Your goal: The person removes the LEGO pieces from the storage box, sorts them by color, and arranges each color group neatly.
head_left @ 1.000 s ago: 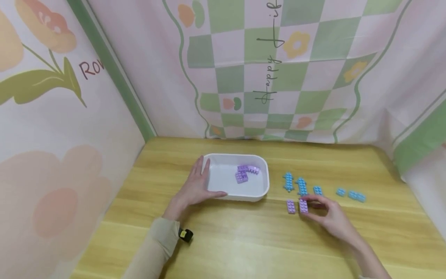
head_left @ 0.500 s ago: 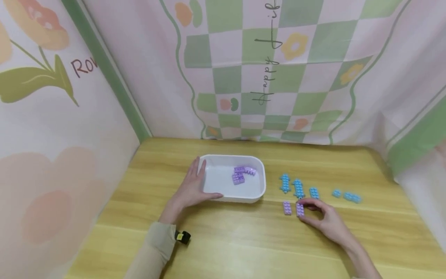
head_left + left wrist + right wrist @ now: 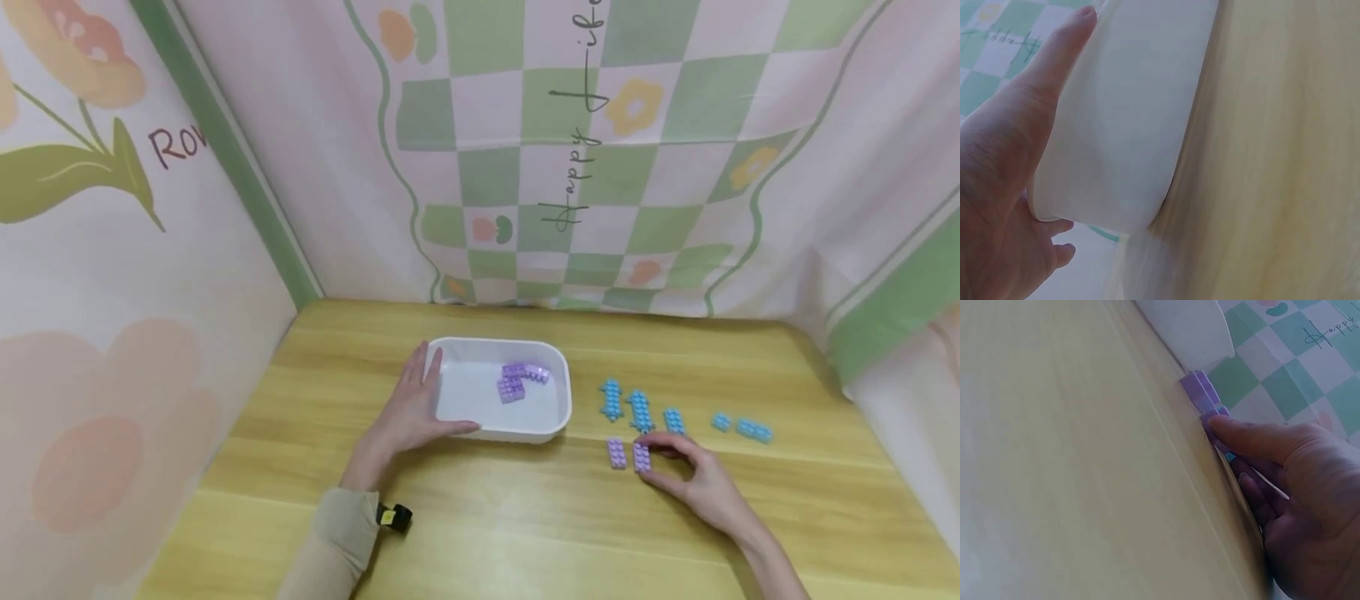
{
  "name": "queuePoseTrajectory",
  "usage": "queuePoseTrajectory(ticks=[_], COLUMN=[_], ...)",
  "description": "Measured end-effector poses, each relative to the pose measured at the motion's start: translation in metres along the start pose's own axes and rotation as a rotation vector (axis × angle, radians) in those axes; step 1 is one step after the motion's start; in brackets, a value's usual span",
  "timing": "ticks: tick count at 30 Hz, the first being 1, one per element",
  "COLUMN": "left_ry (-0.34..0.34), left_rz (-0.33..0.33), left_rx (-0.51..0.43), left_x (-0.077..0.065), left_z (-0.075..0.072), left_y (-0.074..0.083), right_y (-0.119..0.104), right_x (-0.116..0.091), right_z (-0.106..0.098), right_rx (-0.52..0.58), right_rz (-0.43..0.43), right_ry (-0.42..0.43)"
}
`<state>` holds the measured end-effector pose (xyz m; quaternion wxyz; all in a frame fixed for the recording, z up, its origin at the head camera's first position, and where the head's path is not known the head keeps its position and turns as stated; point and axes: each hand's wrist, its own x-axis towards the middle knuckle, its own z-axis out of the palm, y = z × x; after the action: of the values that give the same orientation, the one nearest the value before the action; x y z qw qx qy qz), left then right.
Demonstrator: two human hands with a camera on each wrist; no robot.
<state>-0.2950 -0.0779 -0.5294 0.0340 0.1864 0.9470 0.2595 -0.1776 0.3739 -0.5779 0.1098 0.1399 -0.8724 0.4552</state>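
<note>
My left hand (image 3: 408,412) holds the left end of a white plastic tray (image 3: 558,429), its thumb along the front rim and its fingers at the left side. In the left wrist view the thumb spans the outer wall of the tray (image 3: 1129,106). With thumb and forefinger, my right hand (image 3: 701,479) pinches a purple toy brick (image 3: 641,457) by its two ends, low at the tabletop. Just left of it lies a second purple brick (image 3: 617,453). Inside the tray are several purple bricks (image 3: 512,389), gathered toward its right side.
Behind the right hand, blue brick pieces lie in a loose row: two long pieces with side bumps (image 3: 612,400), a shorter brick (image 3: 673,421), a small one (image 3: 721,422) and a longer one (image 3: 753,430). A patterned curtain (image 3: 487,175) hangs at the wooden table's (image 3: 510,525) back edge.
</note>
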Motion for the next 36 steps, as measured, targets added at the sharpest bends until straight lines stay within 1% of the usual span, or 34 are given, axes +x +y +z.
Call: queuePoseTrajectory(ticks=[4,7,8,10,12,15,16,18,20,21,23,25,28,31,33,36], left_ry=[0.003,-0.009,-0.016,-0.027,-0.033,-0.028,-0.024,-0.018,-0.015,-0.014,-0.015,-0.020,-0.024,-0.030,-0.029,-0.019], left_rz=[0.002,0.005,0.005,0.001,-0.005,-0.008,-0.007,-0.008,-0.011,-0.011,-0.007,-0.002,0.005,-0.002,-0.004,-0.006], left_rx=[-0.004,0.001,0.003,0.008,0.006,0.007,0.008,0.010,0.020,0.023,0.025,0.024,0.014,0.024,0.028,0.040], left_x=[-0.001,0.000,0.001,0.002,0.002,0.001,0.000,-0.001,-0.001,-0.001,-0.001,0.000,0.000,0.000,-0.001,-0.002], left_z=[0.000,0.001,0.001,0.002,0.003,0.003,0.003,0.002,0.001,0.001,0.000,0.000,0.001,0.002,0.002,-0.001], left_y=[0.000,0.000,0.001,0.001,0.002,0.002,0.002,0.003,0.003,0.003,0.002,0.002,0.002,0.002,0.001,0.001], right_y=[-0.001,0.000,-0.001,-0.005,-0.014,-0.035,-0.043,-0.058,-0.073,-0.080,-0.092,-0.100,-0.104,-0.103,-0.101,-0.100], right_x=[0.000,0.002,0.003,0.008,0.016,0.032,0.039,0.055,0.071,0.079,0.095,0.110,0.130,0.145,0.152,0.162], right_z=[-0.001,-0.003,-0.004,-0.007,-0.011,-0.015,-0.014,-0.010,-0.003,0.002,0.016,0.030,0.054,0.077,0.090,0.106], right_rx=[0.011,0.098,0.136,0.176,0.177,0.121,0.112,0.119,0.116,0.113,0.088,0.045,-0.053,-0.133,-0.191,-0.275], right_rz=[-0.004,-0.024,-0.034,-0.036,-0.025,0.001,-0.004,-0.013,-0.030,-0.037,-0.040,-0.040,-0.066,-0.145,-0.212,-0.297], right_ry=[-0.014,-0.007,0.005,0.040,0.083,0.145,0.161,0.184,0.179,0.164,0.103,0.004,-0.161,-0.294,-0.333,-0.342])
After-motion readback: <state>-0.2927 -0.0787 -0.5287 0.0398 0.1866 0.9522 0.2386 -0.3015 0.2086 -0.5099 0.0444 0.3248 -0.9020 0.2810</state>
